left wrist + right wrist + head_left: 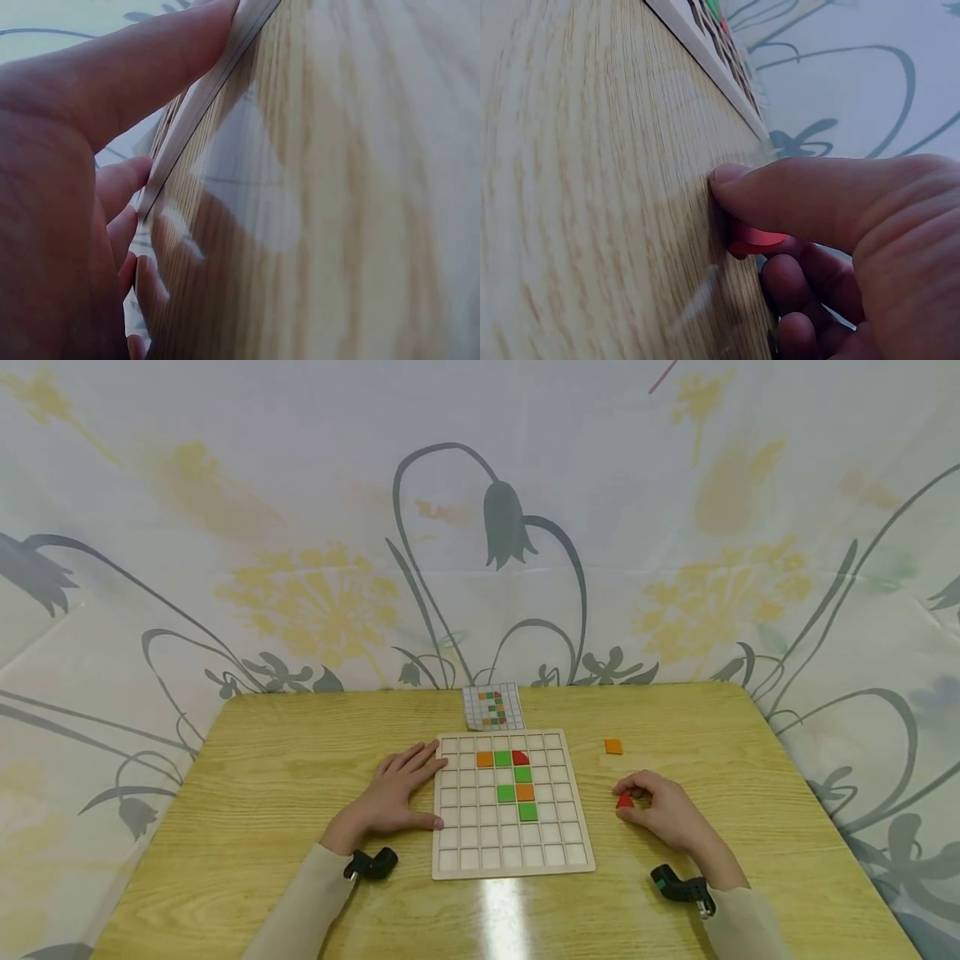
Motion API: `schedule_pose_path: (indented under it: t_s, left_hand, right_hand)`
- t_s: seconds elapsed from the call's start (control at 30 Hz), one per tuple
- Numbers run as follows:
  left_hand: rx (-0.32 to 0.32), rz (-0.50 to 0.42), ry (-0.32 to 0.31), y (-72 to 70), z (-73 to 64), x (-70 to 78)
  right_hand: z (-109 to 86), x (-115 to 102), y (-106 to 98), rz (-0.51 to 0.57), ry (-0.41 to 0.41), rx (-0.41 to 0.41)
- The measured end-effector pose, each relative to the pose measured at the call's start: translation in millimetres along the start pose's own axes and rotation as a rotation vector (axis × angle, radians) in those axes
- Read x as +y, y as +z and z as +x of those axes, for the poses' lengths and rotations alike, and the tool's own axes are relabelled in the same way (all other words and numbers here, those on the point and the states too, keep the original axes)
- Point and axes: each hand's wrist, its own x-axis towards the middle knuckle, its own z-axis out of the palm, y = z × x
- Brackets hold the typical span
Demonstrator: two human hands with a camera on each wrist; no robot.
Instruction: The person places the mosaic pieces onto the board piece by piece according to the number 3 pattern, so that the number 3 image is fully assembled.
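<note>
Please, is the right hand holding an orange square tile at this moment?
No, the right hand holds a partly hidden red tile, while the loose orange square tile lies on the yellowish wooden table.

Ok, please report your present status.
Left hand touches board edge. Right hand pinches red piece beside board. Orange tile on table, seemingly not in the way.
</note>
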Motion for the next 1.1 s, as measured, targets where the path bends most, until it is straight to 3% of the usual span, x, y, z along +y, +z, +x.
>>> schedule_pose_path:
  t_s: [0.6, 1.1]
  left_hand:
    - [-0.002, -0.004, -0.008, 1.5, -1.0, -2.4]
    - [0.006, -0.005, 0.006, 0.4, -1.0, -2.0]
  right_hand:
    - [-2.3, 2.0, 2.2, 0.003, 0.042, 0.03]
    - [1.5, -7.6, 7.4, 0.026, 0.004, 0.058]
